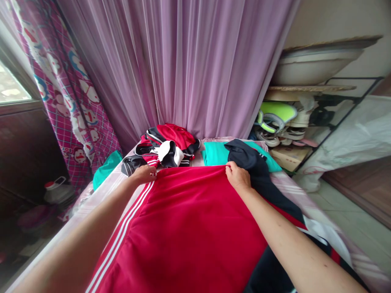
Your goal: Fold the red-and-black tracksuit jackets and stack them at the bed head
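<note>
At the far edge of the red garment (195, 228), the left hand (145, 174) pinches one corner beside the white stripes, and the right hand (238, 177) pinches the other, thumb to fingers, the hem drawn nearly straight between them. The garment covers the middle of the bed (288, 187), its long axis running away from the person, hem pointing to the curtain (183, 69); its near end leaves the view. An uneven pull could skew the hem or deepen the creases. Close past the right hand, a dark sleeve (249, 156) overlaps teal cloth (214, 154) and might snag or drag it; the pile (175, 134) beyond the left could likewise be nudged.
</note>
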A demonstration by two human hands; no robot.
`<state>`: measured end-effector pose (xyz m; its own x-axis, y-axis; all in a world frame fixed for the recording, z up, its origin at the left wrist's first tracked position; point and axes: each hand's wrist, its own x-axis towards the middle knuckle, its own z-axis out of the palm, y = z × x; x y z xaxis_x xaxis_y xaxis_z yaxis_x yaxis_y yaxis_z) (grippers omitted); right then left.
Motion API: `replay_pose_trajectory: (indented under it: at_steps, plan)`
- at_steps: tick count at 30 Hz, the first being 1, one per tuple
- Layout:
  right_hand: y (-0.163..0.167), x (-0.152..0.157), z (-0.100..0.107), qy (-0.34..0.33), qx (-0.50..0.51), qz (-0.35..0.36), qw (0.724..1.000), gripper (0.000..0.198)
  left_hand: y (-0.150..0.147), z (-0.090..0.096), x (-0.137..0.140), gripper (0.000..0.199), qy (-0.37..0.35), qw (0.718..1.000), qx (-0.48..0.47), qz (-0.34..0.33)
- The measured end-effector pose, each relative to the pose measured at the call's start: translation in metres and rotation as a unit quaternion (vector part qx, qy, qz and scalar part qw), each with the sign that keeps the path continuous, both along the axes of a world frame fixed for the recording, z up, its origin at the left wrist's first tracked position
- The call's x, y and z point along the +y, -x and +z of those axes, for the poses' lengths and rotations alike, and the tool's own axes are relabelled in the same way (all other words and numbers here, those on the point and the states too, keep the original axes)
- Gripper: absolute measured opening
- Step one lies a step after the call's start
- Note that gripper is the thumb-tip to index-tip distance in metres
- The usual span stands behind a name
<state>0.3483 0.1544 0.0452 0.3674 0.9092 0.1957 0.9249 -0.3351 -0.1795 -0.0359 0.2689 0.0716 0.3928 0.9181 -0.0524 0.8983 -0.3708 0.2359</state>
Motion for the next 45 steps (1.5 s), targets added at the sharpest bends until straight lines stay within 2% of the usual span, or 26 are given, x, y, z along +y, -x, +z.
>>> replay_pose_trajectory:
  at_steps: [3, 5, 8, 10, 12, 14, 16, 18, 20, 24, 28, 30, 34, 36, 38, 41, 43, 45]
  plan:
    - [0.001, 0.003, -0.011, -0.034, 0.021, -0.012, 0.999, 0.038, 0.009, 0.005, -0.002, 0.026, -0.007, 0.999, -0.041, 0.012]
    - [0.003, 0.006, -0.021, -0.045, 0.027, 0.011, 0.999, 0.037, 0.013, 0.002, -0.005, 0.031, -0.024, 0.995, -0.067, 0.068]
    - [0.007, 0.01, -0.032, -0.05, 0.017, 0.052, 0.997, 0.041, 0.008, -0.009, -0.011, 0.036, -0.043, 0.982, -0.058, 0.176]
    - [0.01, 0.01, -0.033, -0.04, 0.019, 0.062, 0.997, 0.048, -0.001, -0.017, -0.018, 0.043, -0.052, 0.974, -0.042, 0.216]
    - [0.014, 0.005, -0.029, -0.023, 0.035, 0.063, 0.997, 0.054, -0.012, -0.023, -0.027, 0.052, -0.092, 0.968, -0.038, 0.228]
    - [0.02, -0.006, -0.022, -0.007, 0.049, 0.07, 0.996, 0.057, -0.024, -0.029, -0.041, 0.055, -0.164, 0.965, -0.026, 0.203]
    - [0.029, -0.024, -0.017, 0.006, 0.048, 0.096, 0.994, 0.056, -0.033, -0.037, -0.058, 0.051, -0.216, 0.969, -0.011, 0.117]
    - [0.035, -0.045, -0.017, 0.026, 0.031, 0.142, 0.989, 0.054, -0.039, -0.048, -0.076, 0.048, -0.202, 0.979, 0.001, 0.013]
    - [0.037, -0.064, -0.021, 0.068, 0.018, 0.163, 0.984, 0.057, -0.042, -0.06, -0.09, 0.051, -0.155, 0.987, 0.015, -0.042]
    - [0.025, -0.084, -0.027, 0.16, 0.034, 0.113, 0.98, 0.065, -0.046, -0.069, -0.102, 0.063, -0.115, 0.991, 0.059, -0.021]
    - [0.01, -0.097, -0.02, 0.151, 0.036, 0.094, 0.983, 0.064, -0.05, -0.058, -0.102, 0.066, -0.079, 0.993, 0.084, -0.013]
    - [-0.002, -0.109, -0.014, 0.134, 0.024, 0.056, 0.989, 0.064, -0.05, -0.054, -0.102, 0.067, -0.068, 0.993, 0.09, -0.014]
    - [-0.034, -0.143, -0.01, 0.189, 0.023, -0.025, 0.981, 0.064, -0.051, -0.05, -0.099, 0.067, -0.057, 0.994, 0.095, -0.017]
    - [-0.046, -0.158, -0.009, 0.188, 0.023, -0.028, 0.982, 0.062, -0.053, -0.046, -0.097, 0.066, -0.047, 0.994, 0.097, -0.016]
    - [-0.051, -0.171, -0.004, 0.145, 0.018, -0.016, 0.989, 0.058, -0.055, -0.042, -0.1, 0.064, -0.055, 0.994, 0.095, -0.009]
    - [-0.053, -0.195, 0.008, 0.103, 0.004, 0.029, 0.994, 0.048, -0.055, -0.039, -0.118, 0.059, -0.122, 0.99, 0.071, -0.019]
    - [-0.054, -0.216, 0.015, 0.105, -0.011, 0.054, 0.993, 0.044, -0.049, -0.043, -0.141, 0.056, -0.158, 0.984, 0.041, -0.065]
    - [-0.059, -0.239, 0.019, 0.11, -0.027, 0.05, 0.992, 0.043, -0.037, -0.049, -0.168, 0.052, -0.155, 0.979, 0.008, -0.129]
